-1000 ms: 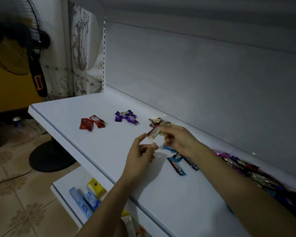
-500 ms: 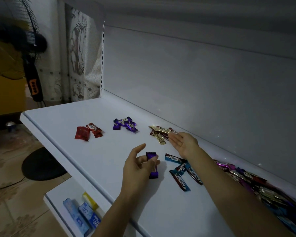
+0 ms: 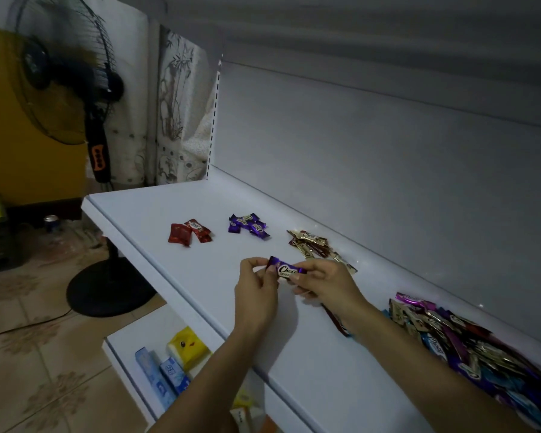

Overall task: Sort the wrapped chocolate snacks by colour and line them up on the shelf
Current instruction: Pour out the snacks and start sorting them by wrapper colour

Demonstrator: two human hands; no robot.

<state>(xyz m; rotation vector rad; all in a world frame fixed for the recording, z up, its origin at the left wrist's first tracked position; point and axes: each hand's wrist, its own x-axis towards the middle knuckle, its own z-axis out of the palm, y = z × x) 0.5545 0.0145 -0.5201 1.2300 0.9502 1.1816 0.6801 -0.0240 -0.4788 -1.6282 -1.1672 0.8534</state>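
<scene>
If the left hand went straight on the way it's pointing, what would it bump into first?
Most likely the purple pile, lying just ahead of the left hand on the shelf. That hand pinches a purple snack, seemingly above the shelf, so it might pass over; depth is unclear.

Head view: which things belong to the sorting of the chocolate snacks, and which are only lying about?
Job: purple foil-wrapped snack pinched by left hand and right hand; red wrapped group; purple wrapped group; gold-brown wrapped group; mixed unsorted snack heap; white shelf board.
Lying about: black pedestal fan; yellow pack with a duck face; blue boxes; metal can.
</scene>
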